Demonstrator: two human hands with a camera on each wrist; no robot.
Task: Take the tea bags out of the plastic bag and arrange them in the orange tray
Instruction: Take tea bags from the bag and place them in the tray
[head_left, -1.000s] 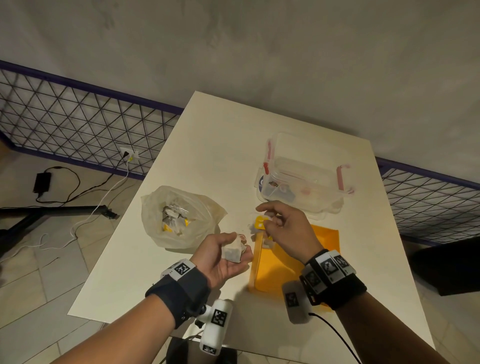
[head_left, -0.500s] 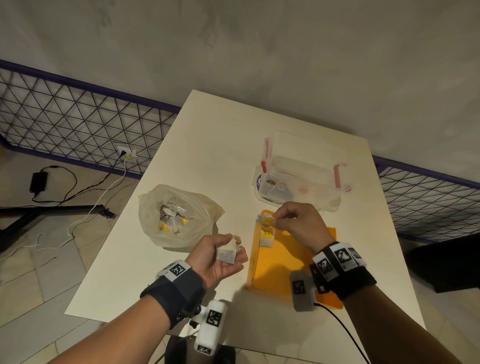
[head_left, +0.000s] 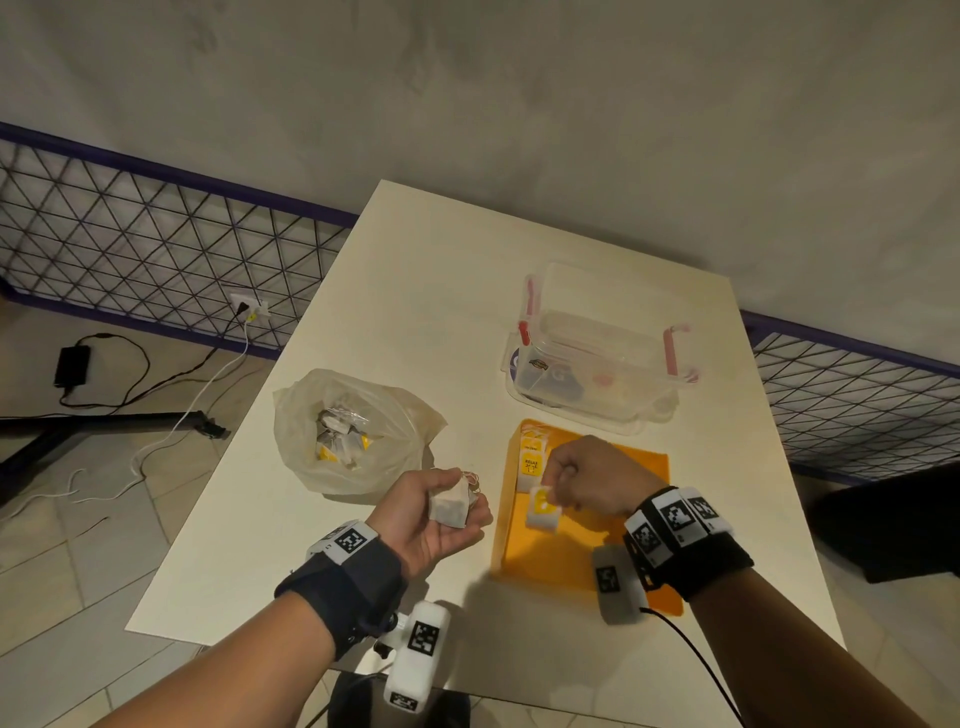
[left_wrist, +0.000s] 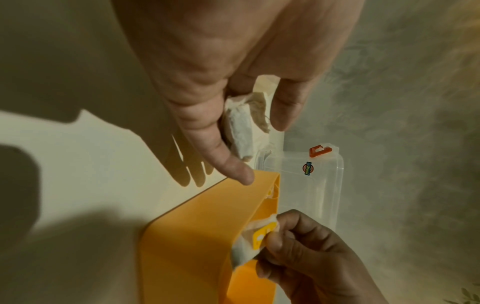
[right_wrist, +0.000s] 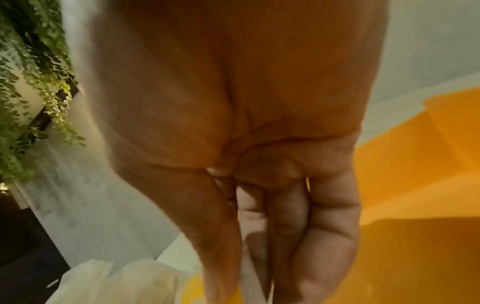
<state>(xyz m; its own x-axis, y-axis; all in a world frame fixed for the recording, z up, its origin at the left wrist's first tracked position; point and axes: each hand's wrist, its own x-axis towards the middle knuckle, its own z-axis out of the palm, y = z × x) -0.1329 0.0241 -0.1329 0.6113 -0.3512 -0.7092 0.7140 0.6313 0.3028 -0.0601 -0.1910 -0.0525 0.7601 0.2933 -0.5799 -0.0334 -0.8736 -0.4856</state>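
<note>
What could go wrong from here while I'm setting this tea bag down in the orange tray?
The white tea bags lie loosely in the cupped left hand, so one could slip out. The right hand pinches a yellow-tagged tea bag close beside two bags already lying along the orange plastic tray's left edge, and might nudge them.
</note>
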